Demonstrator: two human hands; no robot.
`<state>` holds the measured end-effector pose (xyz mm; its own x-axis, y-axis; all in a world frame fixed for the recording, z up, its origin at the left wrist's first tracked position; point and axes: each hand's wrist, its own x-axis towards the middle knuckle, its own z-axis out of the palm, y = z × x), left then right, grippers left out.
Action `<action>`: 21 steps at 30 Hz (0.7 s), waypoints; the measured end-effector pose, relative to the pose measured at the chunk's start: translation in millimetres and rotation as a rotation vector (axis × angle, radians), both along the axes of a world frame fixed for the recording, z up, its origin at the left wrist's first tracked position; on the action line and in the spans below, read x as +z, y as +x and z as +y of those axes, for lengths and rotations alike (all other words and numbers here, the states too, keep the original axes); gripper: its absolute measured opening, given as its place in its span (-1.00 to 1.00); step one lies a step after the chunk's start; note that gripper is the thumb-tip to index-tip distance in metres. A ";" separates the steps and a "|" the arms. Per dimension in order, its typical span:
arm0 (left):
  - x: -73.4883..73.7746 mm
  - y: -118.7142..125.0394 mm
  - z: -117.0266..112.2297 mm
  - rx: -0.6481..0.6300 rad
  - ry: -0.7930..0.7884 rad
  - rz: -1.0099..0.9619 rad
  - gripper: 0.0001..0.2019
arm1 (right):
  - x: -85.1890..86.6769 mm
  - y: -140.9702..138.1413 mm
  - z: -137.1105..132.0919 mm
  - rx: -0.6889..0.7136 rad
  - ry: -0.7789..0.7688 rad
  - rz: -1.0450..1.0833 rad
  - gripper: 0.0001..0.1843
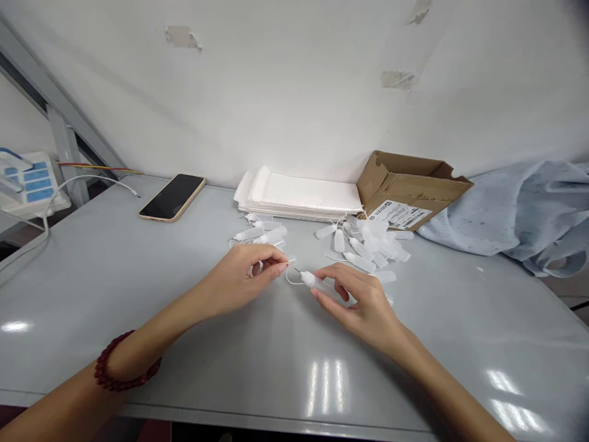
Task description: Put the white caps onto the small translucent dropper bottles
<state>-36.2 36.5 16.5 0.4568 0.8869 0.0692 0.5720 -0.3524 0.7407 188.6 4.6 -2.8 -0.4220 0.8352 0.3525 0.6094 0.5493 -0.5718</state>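
My right hand (356,296) grips a small translucent needle-tip bottle (317,283), tilted with its thin metal tip toward my left hand. My left hand (255,270) pinches a small clear cap (291,261) between thumb and fingertips. A thin white strap (291,279) loops from the cap to the bottle's neck. The needle tip is bare and apart from the cap. Behind my left hand lies a small group of similar bottles (271,236). Beyond my right hand is a larger heap of such bottles (375,242), some with loose straps and tips showing.
A stack of white envelopes (308,193) lies against the wall. Beside it stands an open cardboard box (409,193) with a label. A phone (173,197) rests at the back left, near a white cable and a power strip (37,184). Blue-grey cloth (510,212) covers the right rear corner.
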 end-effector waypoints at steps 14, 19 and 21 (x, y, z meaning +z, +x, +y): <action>-0.2 1.3 -1.3 -0.066 -0.032 -0.042 -0.79 | -0.4 -1.0 -1.0 0.022 0.001 0.000 -0.84; -0.4 0.3 -2.4 -0.075 -0.040 -0.031 -0.79 | -0.4 -0.6 -1.0 0.035 0.009 0.012 -0.85; -0.7 0.4 -2.6 -0.076 -0.042 -0.030 -0.79 | -0.3 -0.3 -1.0 0.036 0.012 0.012 -0.85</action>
<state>-35.7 33.9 15.8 0.5209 0.8523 0.0471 0.5226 -0.3621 0.7719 188.3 3.5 -3.0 -0.4478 0.8150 0.3678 0.5819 0.5779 -0.5722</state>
